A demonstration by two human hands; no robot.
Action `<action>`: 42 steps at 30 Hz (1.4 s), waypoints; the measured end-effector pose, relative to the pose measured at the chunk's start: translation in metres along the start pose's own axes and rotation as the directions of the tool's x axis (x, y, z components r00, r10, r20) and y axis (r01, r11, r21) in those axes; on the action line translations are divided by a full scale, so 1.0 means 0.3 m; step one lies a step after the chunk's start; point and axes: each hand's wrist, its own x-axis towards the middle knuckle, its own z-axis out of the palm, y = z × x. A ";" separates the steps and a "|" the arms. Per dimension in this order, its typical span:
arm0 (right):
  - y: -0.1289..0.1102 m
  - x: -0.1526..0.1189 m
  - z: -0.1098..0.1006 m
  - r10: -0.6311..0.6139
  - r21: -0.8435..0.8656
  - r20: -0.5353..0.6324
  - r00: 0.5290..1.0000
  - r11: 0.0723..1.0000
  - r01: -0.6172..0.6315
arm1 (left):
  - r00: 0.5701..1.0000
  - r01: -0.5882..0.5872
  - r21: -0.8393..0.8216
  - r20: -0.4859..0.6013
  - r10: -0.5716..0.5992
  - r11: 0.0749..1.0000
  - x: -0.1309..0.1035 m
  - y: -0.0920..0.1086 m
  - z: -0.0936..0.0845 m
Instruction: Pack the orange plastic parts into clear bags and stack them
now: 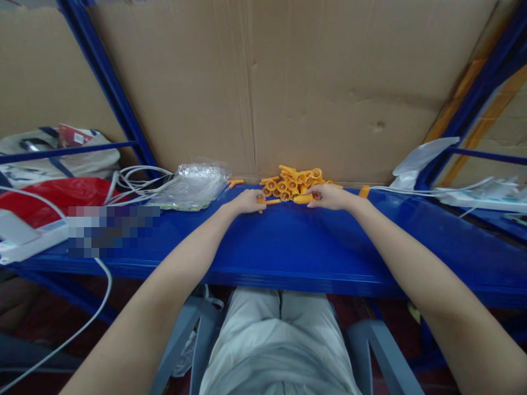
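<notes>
My left hand (250, 201) is closed on an orange screw-like piece (272, 202), whose spiral shaft points right towards my other hand. Opposite it, my right hand (330, 197) pinches an orange ribbed, handle-like piece (303, 199) that lies nearly level. The two pieces are apart, their ends facing each other across a small gap. Right behind them is a heap of orange plastic cup-ended pieces (288, 181), several with round open ends facing me. My fingertips are partly hidden by the pieces and too small to make out well.
The blue table (288, 247) runs along a cardboard wall (247, 82). Clear plastic bags (197, 184) lie left of my hands, near a loose orange piece (236, 181). White cables (135, 181) and a red bag (61, 197) are farther left. Another orange piece (364, 191) stands right.
</notes>
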 end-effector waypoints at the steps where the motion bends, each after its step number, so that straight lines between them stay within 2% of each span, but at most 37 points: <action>1: -0.002 0.000 0.000 0.008 -0.001 0.004 1.000 1.000 -0.008 | 1.000 -0.002 0.005 -0.004 0.002 1.000 -0.001 0.001 0.000; 8: -0.001 0.001 -0.003 0.058 -0.045 -0.023 0.998 0.997 -0.059 | 1.000 -0.022 -0.007 -0.020 0.022 1.000 0.006 -0.006 0.005; 16: -0.011 -0.003 0.001 0.019 -0.025 -0.025 1.000 1.000 -0.019 | 0.999 -0.040 -0.050 -0.008 0.039 0.998 0.011 -0.012 0.007; 27: -0.028 -0.001 0.010 -0.023 -0.010 -0.034 0.999 1.000 0.023 | 0.995 -0.071 -0.058 -0.072 0.066 0.996 0.015 -0.006 0.019; 35: -0.061 -0.007 0.018 -0.042 0.075 -0.063 0.997 0.996 0.047 | 0.984 -0.134 -0.124 -0.137 0.117 0.983 0.014 0.023 0.035; 42: 0.000 0.027 0.066 -0.090 0.305 -0.175 0.981 0.942 0.141 | 0.973 -0.151 -0.164 -0.197 0.118 0.975 0.010 0.029 0.031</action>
